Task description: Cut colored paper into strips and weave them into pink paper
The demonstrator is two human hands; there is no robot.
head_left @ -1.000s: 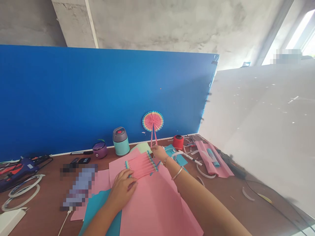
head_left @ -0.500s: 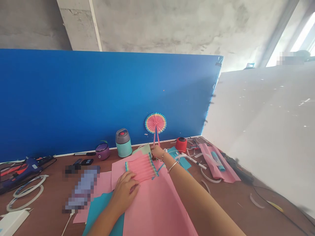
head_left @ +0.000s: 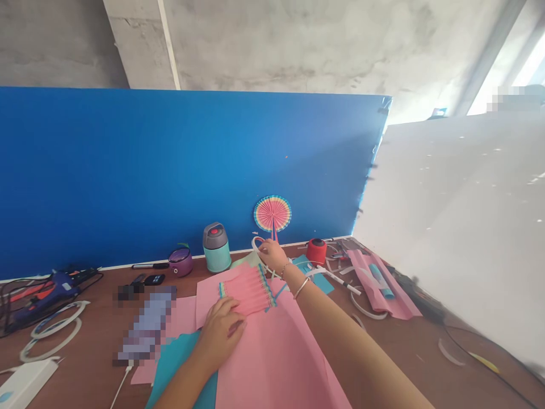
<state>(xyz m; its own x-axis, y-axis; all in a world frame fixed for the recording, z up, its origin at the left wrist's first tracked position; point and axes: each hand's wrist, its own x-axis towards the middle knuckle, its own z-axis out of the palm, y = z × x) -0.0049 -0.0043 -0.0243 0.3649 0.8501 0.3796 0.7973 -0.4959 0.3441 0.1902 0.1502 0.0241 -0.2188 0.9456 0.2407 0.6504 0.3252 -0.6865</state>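
A pleated pink paper piece [head_left: 247, 289] with blue-striped edges lies on a large pink sheet [head_left: 272, 352] on the brown table. My left hand [head_left: 221, 329] rests flat on the pink sheet, fingertips at the near edge of the pleats. My right hand [head_left: 271, 255] reaches beyond the pleated piece, fingers closed on a white ring-shaped tape roll [head_left: 258, 244], lifted slightly. A finished round paper fan [head_left: 272, 214] leans against the blue board behind it.
A teal flask [head_left: 216, 247], purple round pot [head_left: 181, 262], red cup [head_left: 317, 250], white marker [head_left: 338, 278], pink and teal paper scraps [head_left: 374, 281], blue glue gun [head_left: 42, 287], tape rings [head_left: 55, 329]. Blue board [head_left: 128, 182] behind, white board [head_left: 460, 227] on the right.
My right hand moved a little further away and lifted a white tape ring into view. The left hand stayed on the pink sheet. The camera drifted slightly.
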